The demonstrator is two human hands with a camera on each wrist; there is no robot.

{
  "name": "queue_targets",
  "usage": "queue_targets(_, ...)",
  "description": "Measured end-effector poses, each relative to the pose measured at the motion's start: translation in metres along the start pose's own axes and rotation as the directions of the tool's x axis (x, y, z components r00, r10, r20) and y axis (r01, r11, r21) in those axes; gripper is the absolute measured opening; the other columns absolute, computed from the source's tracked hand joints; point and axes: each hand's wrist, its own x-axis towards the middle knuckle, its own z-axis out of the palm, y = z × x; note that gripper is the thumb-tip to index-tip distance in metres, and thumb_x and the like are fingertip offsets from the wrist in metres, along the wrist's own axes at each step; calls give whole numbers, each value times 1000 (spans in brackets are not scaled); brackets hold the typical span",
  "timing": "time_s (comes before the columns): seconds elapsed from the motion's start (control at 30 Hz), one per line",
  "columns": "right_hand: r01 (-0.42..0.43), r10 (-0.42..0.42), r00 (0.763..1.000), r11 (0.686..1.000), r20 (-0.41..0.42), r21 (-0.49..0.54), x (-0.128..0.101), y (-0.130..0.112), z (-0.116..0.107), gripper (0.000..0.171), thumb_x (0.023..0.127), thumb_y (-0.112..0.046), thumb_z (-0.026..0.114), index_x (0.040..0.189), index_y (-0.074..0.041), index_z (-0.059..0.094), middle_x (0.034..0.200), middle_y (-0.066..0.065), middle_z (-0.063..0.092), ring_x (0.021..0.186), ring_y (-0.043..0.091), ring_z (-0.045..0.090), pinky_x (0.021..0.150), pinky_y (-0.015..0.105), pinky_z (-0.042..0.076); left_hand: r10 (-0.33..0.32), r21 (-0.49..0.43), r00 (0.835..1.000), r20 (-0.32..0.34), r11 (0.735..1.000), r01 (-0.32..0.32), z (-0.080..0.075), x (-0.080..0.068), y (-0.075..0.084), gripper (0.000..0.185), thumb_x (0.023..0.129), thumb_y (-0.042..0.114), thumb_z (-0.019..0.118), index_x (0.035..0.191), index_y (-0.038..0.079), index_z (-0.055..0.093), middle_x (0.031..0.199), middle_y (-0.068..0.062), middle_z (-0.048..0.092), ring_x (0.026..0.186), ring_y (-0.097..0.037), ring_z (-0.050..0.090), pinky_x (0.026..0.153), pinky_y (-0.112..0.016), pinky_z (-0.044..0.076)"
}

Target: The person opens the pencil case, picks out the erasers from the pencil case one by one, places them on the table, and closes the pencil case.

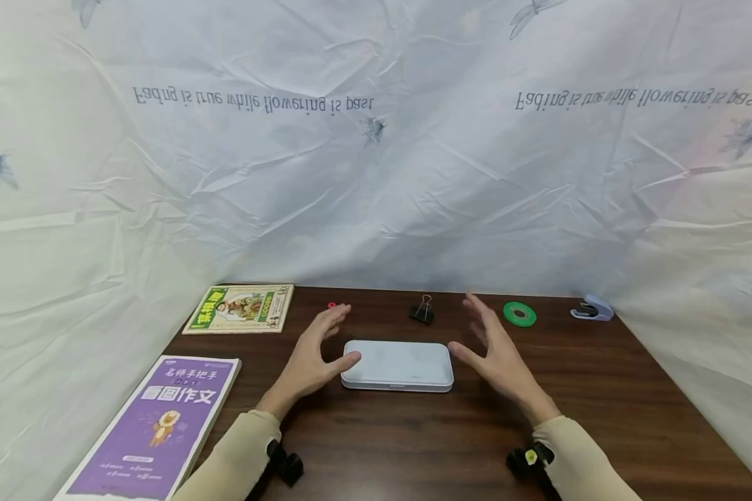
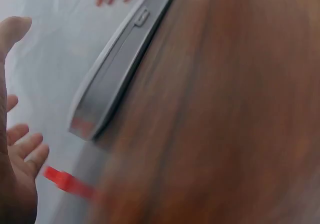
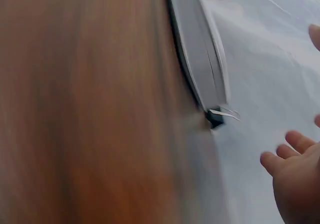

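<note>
A white flat case [image 1: 397, 363] with rounded corners lies closed on the table; its grey side with a small latch [image 2: 142, 17] shows in the left wrist view. To its left is my left hand [image 1: 313, 362], fingers spread and thumb in front of the case's edge in the head view. In the left wrist view that hand [image 2: 22, 169] holds nothing. My right hand [image 1: 501, 355] hovers at the case's right end, fingers extended, thumb near the corner. The right wrist view shows this hand [image 3: 297, 171] holding nothing either.
A black binder clip [image 1: 423, 312], a green tape roll [image 1: 519, 314] and a pale blue stapler [image 1: 592, 308] lie along the back. On the left are a purple book [image 1: 153, 424] and a yellow-green book [image 1: 241, 309]. A small red object [image 1: 331, 305] is partly hidden.
</note>
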Motion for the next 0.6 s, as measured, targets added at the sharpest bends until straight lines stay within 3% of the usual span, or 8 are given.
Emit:
queue_targets(0.1,-27,15,997,988,77,153,-3,12,6,84,108,-14,75,177,-21,27,175,19,37,162,44,37,126,47,39,-45,-31,997,61,998,46,4,-4,-10,81,98,32,86,168,14,48,166,-12,54,149,-38,57,119,-61,49)
queue_targets(0.2,-38,13,990,984,144,173,-6,23,10,77,107,-12,77,173,-12,38,168,24,46,153,46,47,121,42,49,-100,18,987,124,995,98,7,-5,-13,82,97,38,87,165,10,53,161,-11,61,144,-36,62,117,-61,50)
queue_targets(0.37,-29,26,976,1000,218,12,-9,28,14,81,98,-29,90,165,-6,50,160,15,57,134,37,66,109,40,59,-140,126,977,163,985,120,6,-4,-11,87,87,49,95,159,13,62,153,0,67,136,-25,65,115,-57,52)
queue_targets(0.5,-33,64,962,992,266,-119,-8,24,16,95,87,-45,98,164,-13,54,158,7,59,125,29,71,105,45,60,-128,171,974,189,981,96,5,-5,-12,96,79,53,101,159,16,63,150,3,66,134,-21,64,114,-53,53)
queue_targets(0.6,-32,74,959,988,275,-152,-6,22,15,99,82,-48,101,164,-15,55,156,4,60,122,26,72,102,45,61,-123,182,974,191,979,88,4,-5,-13,98,77,54,102,159,17,63,151,3,66,136,-21,64,114,-54,54)
